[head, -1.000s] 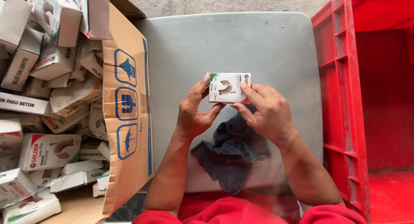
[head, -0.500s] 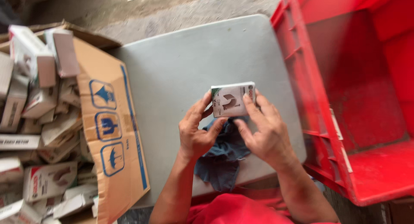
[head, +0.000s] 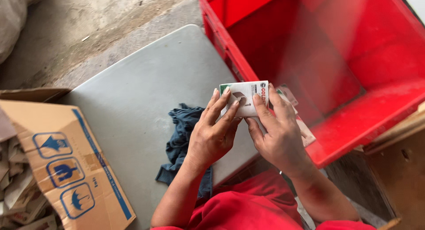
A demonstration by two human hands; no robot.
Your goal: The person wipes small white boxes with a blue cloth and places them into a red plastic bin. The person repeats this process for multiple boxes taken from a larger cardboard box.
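Since the earlier frame, both hands have carried the small white cardboard box (head: pixel 244 97) toward three o'clock, so it now sits over the near rim of the red plastic crate (head: pixel 349 123) instead of the grey tabletop (head: pixel 146 92). Left hand (head: pixel 212 132) and right hand (head: pixel 276 132) pinch it between narrow fingertips, apparently to turn it. A dark blue cloth (head: pixel 181 141) lies at eight o'clock from the box; the open brown carton (head: pixel 66 159) is farther out.

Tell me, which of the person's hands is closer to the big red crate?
Right. The right hand grips the small white box just beside the red crate, at its near rim. The left hand holds the box's other side, over the grey table, farther away.
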